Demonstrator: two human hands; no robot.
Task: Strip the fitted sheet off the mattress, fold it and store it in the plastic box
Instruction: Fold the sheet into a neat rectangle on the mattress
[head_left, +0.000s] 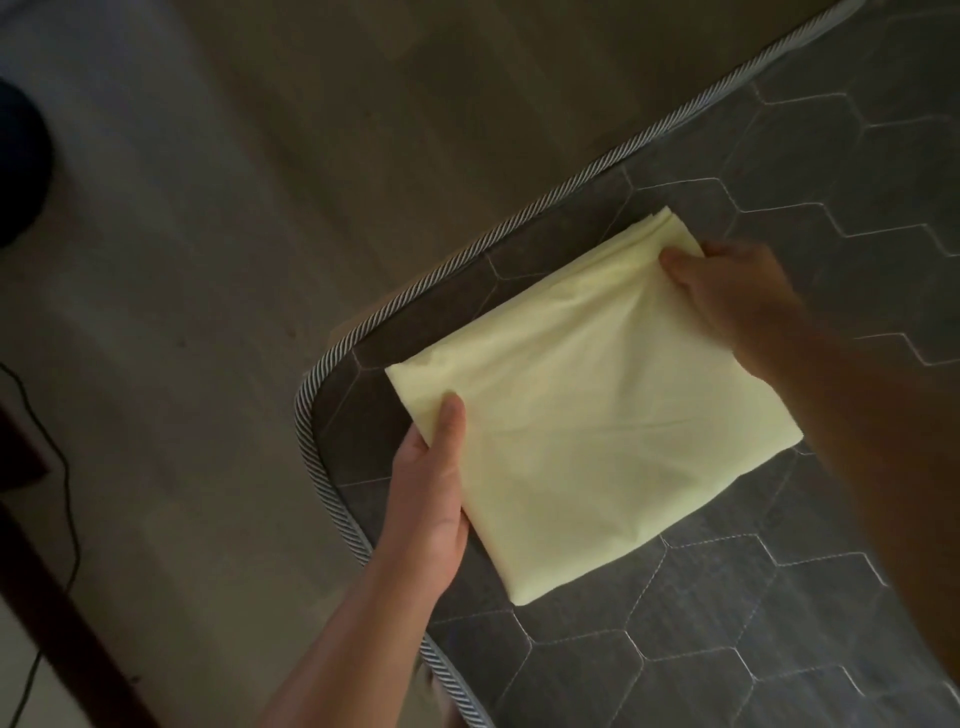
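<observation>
The pale yellow fitted sheet (587, 410) is folded into a compact rectangle at the corner of the bare grey quilted mattress (779, 623). My left hand (431, 483) grips its near left edge, thumb on top and fingers underneath. At the far right edge my right hand (727, 301) holds the sheet, thumb on the fabric and fingers tucked below. Whether the sheet rests on the mattress or is lifted off it I cannot tell. The plastic box is not in view.
The mattress has striped piping (332, 364) round its rounded corner. Beyond it lies a brownish floor (208, 260). A black cable (62, 467) runs along the left side beside a dark wooden edge (57, 613). A dark round object (21, 166) sits at the far left.
</observation>
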